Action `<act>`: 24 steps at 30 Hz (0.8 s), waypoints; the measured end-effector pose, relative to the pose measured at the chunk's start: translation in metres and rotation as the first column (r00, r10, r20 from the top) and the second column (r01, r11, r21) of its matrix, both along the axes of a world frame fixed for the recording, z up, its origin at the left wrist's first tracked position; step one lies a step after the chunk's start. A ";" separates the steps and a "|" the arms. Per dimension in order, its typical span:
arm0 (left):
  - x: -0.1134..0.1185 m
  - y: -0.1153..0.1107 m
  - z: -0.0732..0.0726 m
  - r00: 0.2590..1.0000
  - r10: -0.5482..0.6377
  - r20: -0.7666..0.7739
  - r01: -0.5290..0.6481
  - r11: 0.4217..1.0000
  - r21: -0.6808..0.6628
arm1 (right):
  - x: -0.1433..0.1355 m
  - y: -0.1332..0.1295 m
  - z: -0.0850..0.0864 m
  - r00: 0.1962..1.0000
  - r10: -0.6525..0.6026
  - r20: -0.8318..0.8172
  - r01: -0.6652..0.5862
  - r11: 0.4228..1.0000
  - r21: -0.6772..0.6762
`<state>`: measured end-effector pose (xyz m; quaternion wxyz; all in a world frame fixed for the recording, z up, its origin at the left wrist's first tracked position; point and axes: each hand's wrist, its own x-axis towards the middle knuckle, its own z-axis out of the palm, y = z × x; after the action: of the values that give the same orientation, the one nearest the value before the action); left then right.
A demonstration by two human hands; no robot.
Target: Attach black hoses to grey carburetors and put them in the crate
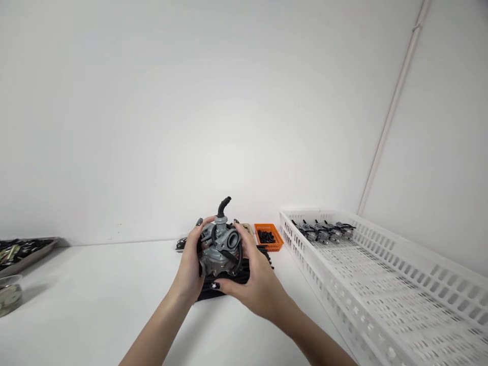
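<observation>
A grey metal carburetor [219, 254] is held up over the white table, with a bent black rubber tube [224, 206] sticking up from its top and a black hose curving round its right side. My left hand [190, 264] grips its left side. On the right, my right hand [257, 274] holds it with the fingers behind and the thumb low at the front. Black rods or tubes [213, 294] lie on the table behind and beneath it, partly hidden by my hands and the carburetor.
An orange basket [279, 239] of small black parts stands behind my right hand. At the right, a large white crate [328, 290] holds several carburetors [322, 231] at its far end. A metal tray [48, 248] and a clear round container [11, 297] are at the left.
</observation>
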<state>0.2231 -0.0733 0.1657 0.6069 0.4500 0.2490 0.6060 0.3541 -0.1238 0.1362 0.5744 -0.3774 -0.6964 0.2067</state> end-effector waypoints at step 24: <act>-0.037 -0.010 0.025 0.981 0.022 -0.192 0.018 0.979 0.202 | 0.117 0.075 0.145 0.856 -0.490 -0.162 0.499 0.707 0.502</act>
<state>0.1863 -0.0835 0.1909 0.5302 0.5659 0.2442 0.5822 0.4706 -0.0485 0.2807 0.6950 -0.3760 -0.5941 -0.1505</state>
